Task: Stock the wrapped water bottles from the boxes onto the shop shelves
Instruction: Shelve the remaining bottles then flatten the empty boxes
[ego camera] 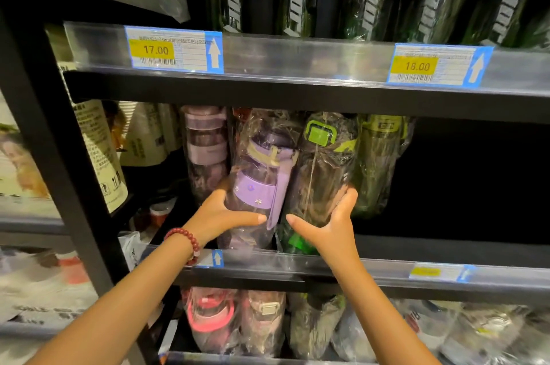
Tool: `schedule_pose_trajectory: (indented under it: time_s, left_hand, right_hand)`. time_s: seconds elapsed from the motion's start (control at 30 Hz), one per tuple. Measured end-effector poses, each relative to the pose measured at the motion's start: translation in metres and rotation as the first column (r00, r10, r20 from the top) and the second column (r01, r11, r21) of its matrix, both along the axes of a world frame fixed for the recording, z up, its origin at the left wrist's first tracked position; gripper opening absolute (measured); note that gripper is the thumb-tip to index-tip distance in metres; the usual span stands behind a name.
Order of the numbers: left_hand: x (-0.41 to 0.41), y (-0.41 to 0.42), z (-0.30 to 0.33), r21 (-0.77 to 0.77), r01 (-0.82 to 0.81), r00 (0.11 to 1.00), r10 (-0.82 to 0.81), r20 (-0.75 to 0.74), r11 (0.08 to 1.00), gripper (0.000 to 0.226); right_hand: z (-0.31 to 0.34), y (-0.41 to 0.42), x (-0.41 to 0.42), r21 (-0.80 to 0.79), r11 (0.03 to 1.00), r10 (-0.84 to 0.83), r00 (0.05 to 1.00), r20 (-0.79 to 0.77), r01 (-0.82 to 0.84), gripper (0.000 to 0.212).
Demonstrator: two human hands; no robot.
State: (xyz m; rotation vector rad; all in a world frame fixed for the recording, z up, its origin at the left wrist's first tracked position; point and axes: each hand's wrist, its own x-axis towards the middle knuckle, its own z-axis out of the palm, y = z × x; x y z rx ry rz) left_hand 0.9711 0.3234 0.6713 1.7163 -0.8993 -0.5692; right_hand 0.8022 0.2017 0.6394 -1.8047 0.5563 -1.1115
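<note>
At the frame's centre, 2 plastic-wrapped bottles stand side by side on the black middle shelf (416,248): a purple bottle with a strap (259,174) and a dark bottle with a green lid (323,168). The left hand (221,216) grips the purple one low down; the right hand (330,222) cups the dark one. Price tags reading 17.00 (174,49) and 18.00 (436,65) sit above.

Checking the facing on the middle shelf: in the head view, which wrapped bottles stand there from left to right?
Pale purple bottle → purple bottle, held by the left hand → black bottle with green lid, held by the right hand → olive-green bottle.
</note>
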Motion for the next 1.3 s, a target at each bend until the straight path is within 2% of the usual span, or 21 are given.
schedule_pose_trajectory:
  time_s: [0.07,0.13,0.17,0.23,0.27,0.33,0.37,0.47,0.57,0.63,0.7,0.87,0.97,1.03,1.1,1.2,1.23,1.3]
  left_hand:
    - [0.008,-0.002,0.009,0.043,0.015,0.997,-0.018,0.073,0.999,0.084]
    - [0.011,-0.002,0.013,0.061,0.062,0.987,-0.07,0.141,0.996,0.059]
    - [0.012,-0.003,0.013,0.052,0.079,0.985,-0.086,0.151,0.996,0.051]
    - [0.012,-0.003,0.009,0.013,0.079,0.986,-0.081,0.146,0.997,0.046]
    - [0.013,-0.002,0.006,-0.007,0.067,0.986,-0.066,0.151,0.998,0.046]
    - [0.014,0.001,0.001,-0.054,0.025,0.985,-0.015,0.174,0.998,0.055]
    - [0.015,0.003,-0.002,-0.092,-0.004,0.984,0.021,0.175,0.996,0.064]
    - [0.016,0.014,-0.011,-0.241,-0.136,0.974,0.175,0.146,0.961,0.084]
    - [0.018,0.025,-0.011,-0.332,-0.291,0.928,0.349,0.13,0.897,0.081]
    - [0.022,0.029,-0.008,-0.335,-0.345,0.903,0.408,0.137,0.877,0.081]
    - [0.026,0.033,-0.008,-0.329,-0.36,0.898,0.42,0.131,0.873,0.083]
    - [0.023,0.033,-0.014,-0.314,-0.347,0.911,0.397,0.112,0.884,0.079]
    - [0.021,0.034,-0.017,-0.291,-0.338,0.915,0.385,0.12,0.895,0.089]
    - [0.022,0.036,-0.019,-0.259,-0.33,0.916,0.374,0.145,0.908,0.101]
    - [0.024,0.037,-0.021,-0.22,-0.318,0.916,0.358,0.179,0.922,0.109]
    - [0.024,0.037,-0.024,-0.188,-0.343,0.899,0.379,0.219,0.921,0.103]
    - [0.023,0.037,-0.025,-0.187,-0.36,0.89,0.396,0.225,0.914,0.099]
    - [0.021,0.036,-0.025,-0.195,-0.393,0.873,0.431,0.227,0.899,0.094]
  right_hand:
    - [0.002,-0.001,-0.007,0.076,0.992,0.108,0.993,-0.037,-0.105,0.089]
    - [0.005,-0.005,-0.016,0.163,0.973,0.181,0.98,-0.085,-0.166,0.105]
    - [0.006,-0.01,-0.018,0.181,0.965,0.21,0.971,-0.114,-0.188,0.101]
    - [0.01,-0.016,-0.02,0.18,0.968,0.209,0.96,-0.184,-0.176,0.079]
    - [0.011,-0.019,-0.02,0.173,0.972,0.193,0.957,-0.215,-0.157,0.079]
    - [0.014,-0.022,-0.018,0.151,0.981,0.154,0.955,-0.253,-0.119,0.093]
    - [0.014,-0.023,-0.016,0.129,0.987,0.124,0.955,-0.268,-0.092,0.093]
    - [0.016,-0.016,-0.011,0.055,0.998,0.043,0.958,-0.283,-0.029,0.079]
    - [0.012,-0.014,-0.006,0.029,1.0,0.0,0.96,-0.28,0.009,0.085]
    - [0.013,-0.011,-0.005,0.036,0.999,0.025,0.95,-0.311,-0.014,0.075]
    - [0.013,-0.006,-0.001,0.017,0.999,0.032,0.933,-0.359,-0.027,0.064]
    - [0.01,0.013,0.021,-0.044,0.999,-0.03,0.935,-0.353,0.015,0.061]
    - [0.008,0.023,0.042,-0.045,0.998,-0.048,0.939,-0.34,0.035,0.062]
    - [0.007,0.028,0.054,-0.044,0.998,-0.055,0.939,-0.34,0.043,0.068]
    - [0.006,0.03,0.061,-0.05,0.998,-0.063,0.932,-0.357,0.048,0.085]
    - [0.007,0.029,0.059,-0.038,0.999,-0.041,0.917,-0.396,0.028,0.095]
    - [0.007,0.029,0.057,-0.032,0.999,-0.027,0.909,-0.416,0.015,0.092]
    - [0.006,0.029,0.053,-0.037,0.999,-0.019,0.886,-0.463,0.002,0.073]
